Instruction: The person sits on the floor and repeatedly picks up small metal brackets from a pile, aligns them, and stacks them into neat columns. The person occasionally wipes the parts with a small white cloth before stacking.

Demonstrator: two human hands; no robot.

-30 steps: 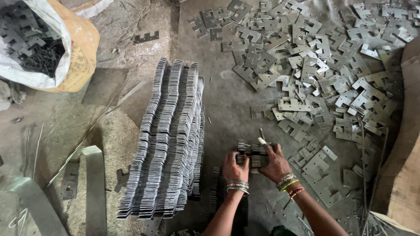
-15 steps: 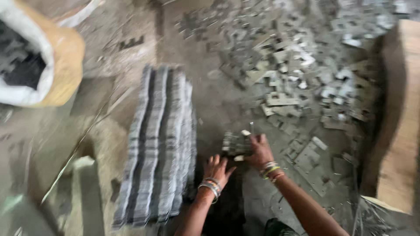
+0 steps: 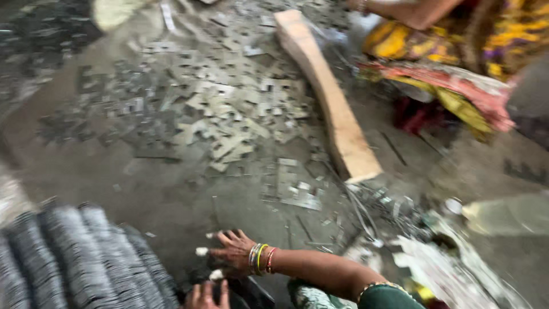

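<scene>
Head view is blurred, so small details are hard to read. At the bottom, the right hand [image 3: 231, 253] lies flat on the grey floor [image 3: 171, 194], palm down, with the fingers spread wide and holding nothing that I can see. Bangles [image 3: 260, 258] in several colours sit on its wrist. Small white bits [image 3: 201, 250] lie on the floor just beside the fingertips. The left hand [image 3: 207, 296] shows only partly at the bottom edge, close under the right hand; it rests on something dark, and I cannot tell if it is closed on it or open.

To the left of both hands stand the stacked plates [image 3: 80, 257], thin metal pieces packed on edge in long rows, near the left hand but not touching it as far as I can see. Further up the floor, well apart from the hands, loose plates [image 3: 229, 114] lie scattered in a wide heap. A wooden plank [image 3: 326, 97] lies beside this heap, on its right. Behind the plank, at the top right, another person [image 3: 457, 51] in yellow and red cloth sits on the floor.
</scene>
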